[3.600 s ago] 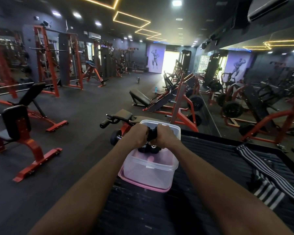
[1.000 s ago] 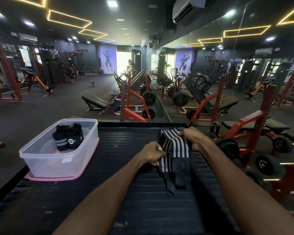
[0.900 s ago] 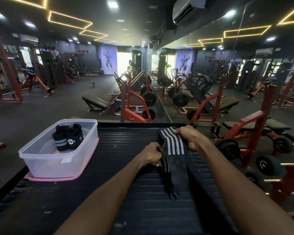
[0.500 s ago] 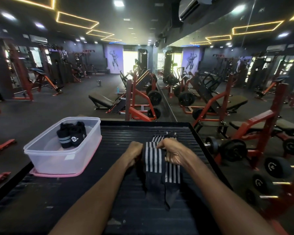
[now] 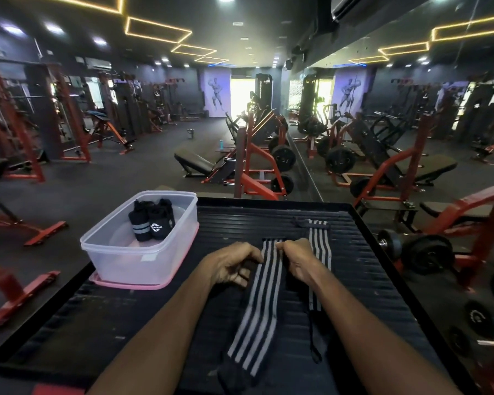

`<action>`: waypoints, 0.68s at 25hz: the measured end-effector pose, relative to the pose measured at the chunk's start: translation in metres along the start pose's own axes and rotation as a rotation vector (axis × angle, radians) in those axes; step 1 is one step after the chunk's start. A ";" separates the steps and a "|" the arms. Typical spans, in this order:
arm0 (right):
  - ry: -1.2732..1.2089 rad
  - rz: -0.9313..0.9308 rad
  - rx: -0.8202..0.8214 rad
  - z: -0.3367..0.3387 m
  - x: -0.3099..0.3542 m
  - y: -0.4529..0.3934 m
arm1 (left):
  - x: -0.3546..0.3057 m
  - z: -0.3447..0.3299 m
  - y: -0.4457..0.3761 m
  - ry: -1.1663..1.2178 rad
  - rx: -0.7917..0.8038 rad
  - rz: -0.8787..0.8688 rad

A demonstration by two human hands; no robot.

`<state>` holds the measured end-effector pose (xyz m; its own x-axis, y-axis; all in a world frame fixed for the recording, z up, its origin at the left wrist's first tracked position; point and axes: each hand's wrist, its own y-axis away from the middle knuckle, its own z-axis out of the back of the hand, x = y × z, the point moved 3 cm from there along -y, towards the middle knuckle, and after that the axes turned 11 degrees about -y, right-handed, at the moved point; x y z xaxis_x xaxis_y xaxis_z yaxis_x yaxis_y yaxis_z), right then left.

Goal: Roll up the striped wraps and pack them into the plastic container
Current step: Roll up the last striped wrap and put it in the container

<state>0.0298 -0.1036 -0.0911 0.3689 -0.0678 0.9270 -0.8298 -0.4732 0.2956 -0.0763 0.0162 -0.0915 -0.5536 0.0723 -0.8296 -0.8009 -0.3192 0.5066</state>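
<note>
Striped wrap (image 5: 261, 297) flat | left hand (image 5: 228, 265), right hand (image 5: 298, 260) pinch its far end

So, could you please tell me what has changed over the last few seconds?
Both hands left the plastic container after dropping in a rolled wrap, and came right to the striped wraps. The left hand and right hand now pinch one striped wrap, laid out flat; the second wrap lies beside it. The container stayed put.
</note>
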 end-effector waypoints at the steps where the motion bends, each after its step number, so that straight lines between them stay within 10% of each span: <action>1: 0.004 0.011 -0.005 -0.005 -0.003 -0.005 | 0.001 0.005 -0.004 0.001 -0.008 -0.025; 6: 0.017 -0.037 0.084 -0.033 -0.004 0.000 | 0.004 0.030 -0.029 0.374 -0.277 -0.159; 11: 0.032 -0.056 0.225 -0.044 -0.016 -0.001 | 0.006 0.041 -0.051 0.223 -0.550 -0.222; 17: 0.639 0.676 -0.070 -0.019 0.009 -0.013 | 0.005 0.037 -0.050 0.144 -0.304 -0.332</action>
<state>0.0358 -0.0812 -0.0822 -0.4849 0.1969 0.8521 -0.8155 -0.4539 -0.3592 -0.0477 0.0674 -0.1120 -0.2244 0.0928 -0.9701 -0.8144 -0.5645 0.1344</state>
